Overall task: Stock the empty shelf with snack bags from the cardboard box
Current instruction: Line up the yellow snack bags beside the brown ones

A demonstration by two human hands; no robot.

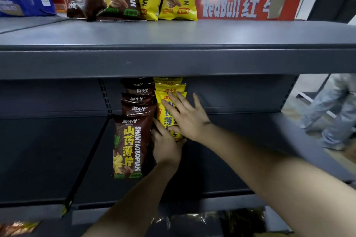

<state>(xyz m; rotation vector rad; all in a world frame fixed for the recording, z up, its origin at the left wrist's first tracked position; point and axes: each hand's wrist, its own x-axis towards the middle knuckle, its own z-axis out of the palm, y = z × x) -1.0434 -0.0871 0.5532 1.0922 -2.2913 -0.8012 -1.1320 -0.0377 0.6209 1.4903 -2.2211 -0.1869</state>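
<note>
Left hand [166, 146] grips the yellow bag [162, 115] at its bottom; right hand [185, 115], fingers straight, presses it upright mid-shelf [260, 129]. Next, probably: release, fetch another.

A shop: metal retail shelving [173, 59] stocked with snack bags [127, 146].

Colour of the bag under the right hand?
Yellow with blue lettering: yellow plastic snack bag under the right hand; head view.

brown bags [133, 146] — yellow lettering | yellow bags [161, 114] — blue lettering | shelf [173, 44] grey
</note>
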